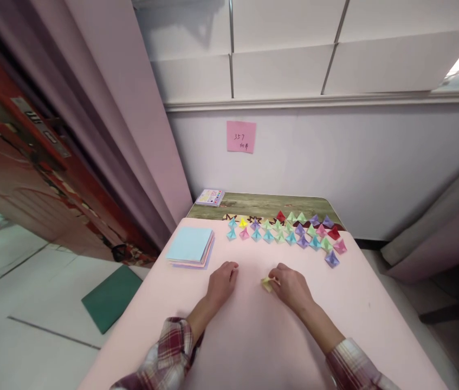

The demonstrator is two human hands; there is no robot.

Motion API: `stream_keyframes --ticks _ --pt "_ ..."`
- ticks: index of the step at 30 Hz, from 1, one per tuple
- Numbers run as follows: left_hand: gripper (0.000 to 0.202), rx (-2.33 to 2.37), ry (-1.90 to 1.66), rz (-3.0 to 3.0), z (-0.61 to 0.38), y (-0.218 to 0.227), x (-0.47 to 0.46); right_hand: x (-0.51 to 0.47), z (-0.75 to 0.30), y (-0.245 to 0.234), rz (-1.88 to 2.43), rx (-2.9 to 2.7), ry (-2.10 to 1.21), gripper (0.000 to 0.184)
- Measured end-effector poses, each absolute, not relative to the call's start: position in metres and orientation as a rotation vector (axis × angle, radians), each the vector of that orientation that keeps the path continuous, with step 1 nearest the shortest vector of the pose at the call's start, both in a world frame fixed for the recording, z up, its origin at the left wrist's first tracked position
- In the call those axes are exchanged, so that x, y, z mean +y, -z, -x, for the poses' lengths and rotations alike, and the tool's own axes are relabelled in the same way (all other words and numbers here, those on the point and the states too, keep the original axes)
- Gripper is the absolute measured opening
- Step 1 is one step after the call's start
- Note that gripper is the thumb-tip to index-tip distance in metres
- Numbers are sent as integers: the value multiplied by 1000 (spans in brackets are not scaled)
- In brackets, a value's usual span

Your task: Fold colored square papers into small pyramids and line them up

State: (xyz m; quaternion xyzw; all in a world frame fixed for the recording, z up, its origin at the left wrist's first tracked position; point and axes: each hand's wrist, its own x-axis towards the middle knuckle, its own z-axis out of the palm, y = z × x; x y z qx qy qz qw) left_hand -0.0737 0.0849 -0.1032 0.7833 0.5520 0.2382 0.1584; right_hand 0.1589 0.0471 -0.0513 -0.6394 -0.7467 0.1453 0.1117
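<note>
My right hand (pixel 292 284) pinches a small pale-yellow folded paper piece (pixel 267 284) between thumb and fingers, just above or on the pink tabletop. To its left, my left hand (pixel 221 283) rests on the table with its fingers curled together, and nothing shows in it. Beyond both hands stand rows of small folded paper pieces in blue, green, purple, pink, yellow and red, among them a purple one (pixel 332 259) at the right end. A stack of square paper sheets (pixel 191 245), light blue on top, lies to the left of my left hand.
The pink table cover (pixel 237 346) ends before a wood-patterned strip (pixel 270 203) at the back. A small printed packet (pixel 210 197) sits at the far left corner. A pink note (pixel 241 136) sticks to the wall. On the floor at left lies a green board (pixel 112 297).
</note>
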Motion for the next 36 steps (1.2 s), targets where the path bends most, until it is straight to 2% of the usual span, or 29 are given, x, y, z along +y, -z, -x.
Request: stream_keyframes --ticks 5,9,15,18,22,25,36 --pt "23 1523 -693 -2365 81 114 78 50 -148 55 1909 -2425 -272 24" --pt "23 1529 -709 -2409 81 115 79 62 -158 48 1864 -2442 -221 20" --pt "23 1551 -679 -2496 81 115 80 157 -198 7 2215 -1820 -316 16" --pt "21 1574 -641 -2524 80 116 80 222 -208 -3 2299 -1705 -357 20" --pt "19 1595 -603 -2522 81 117 81 286 -203 12 2437 -1576 -471 20" --pt "19 1601 -567 -2505 82 118 82 312 -194 32 2505 -1498 -504 28" --pt "20 1624 -531 -2463 82 119 82 337 -188 67 2632 -1406 -546 32"
